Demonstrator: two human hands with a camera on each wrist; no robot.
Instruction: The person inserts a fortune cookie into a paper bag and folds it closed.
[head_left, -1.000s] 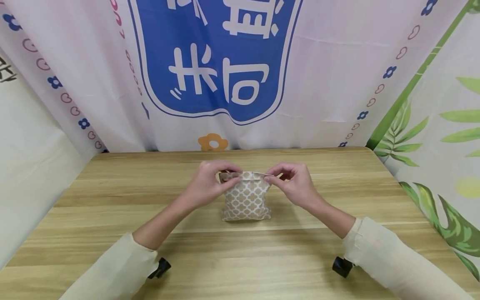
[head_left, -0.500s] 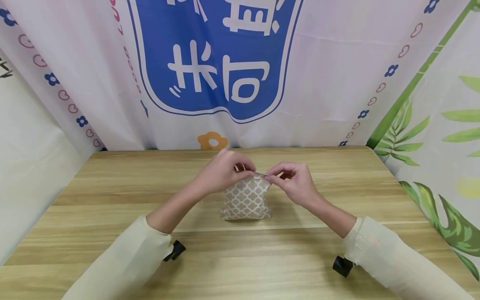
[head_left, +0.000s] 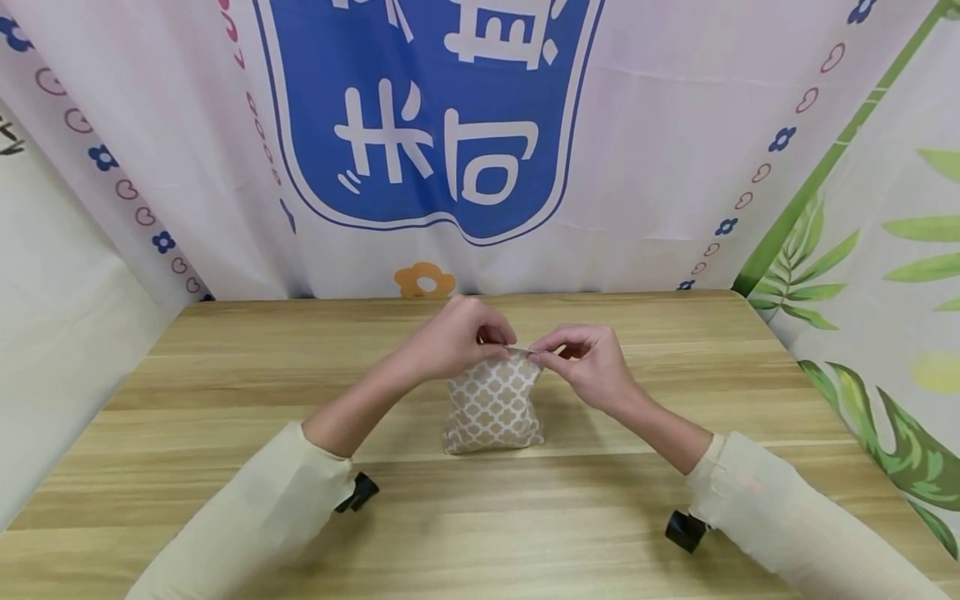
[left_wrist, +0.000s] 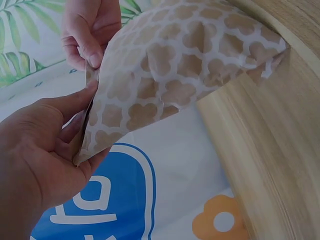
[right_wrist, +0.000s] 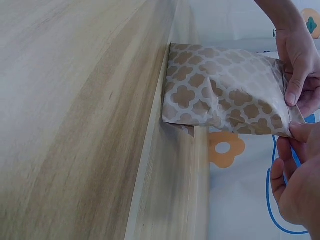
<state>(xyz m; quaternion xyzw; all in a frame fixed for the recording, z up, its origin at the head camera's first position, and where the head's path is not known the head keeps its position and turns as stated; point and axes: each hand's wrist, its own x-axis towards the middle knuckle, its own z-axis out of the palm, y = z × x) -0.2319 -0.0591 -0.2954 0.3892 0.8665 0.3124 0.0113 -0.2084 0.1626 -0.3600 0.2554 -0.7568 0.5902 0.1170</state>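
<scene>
A small pouch point(head_left: 493, 407) of brown paper with a white quatrefoil pattern stands upright on the wooden table point(head_left: 225, 392). My left hand point(head_left: 457, 337) pinches the pouch's top edge near the middle. Just beside it my right hand point(head_left: 581, 358) pinches the top right corner between thumb and forefinger. In the left wrist view the pouch point(left_wrist: 190, 70) bulges, and the left hand point(left_wrist: 55, 145) holds its rim, with the right hand point(left_wrist: 90, 30) above. The right wrist view shows the pouch point(right_wrist: 225, 95) with both hands' fingertips point(right_wrist: 295, 90) at its sealed edge.
A printed curtain with a blue emblem point(head_left: 427, 125) hangs right behind the table's far edge. A leaf-patterned panel point(head_left: 885, 250) closes the right side and a pale panel point(head_left: 52, 317) the left. Black wrist-camera mounts point(head_left: 686, 532) sit under both sleeves.
My left hand has slid right along the pouch's top edge, from the left corner toward the right hand. The right hand and the pouch have stayed put.
</scene>
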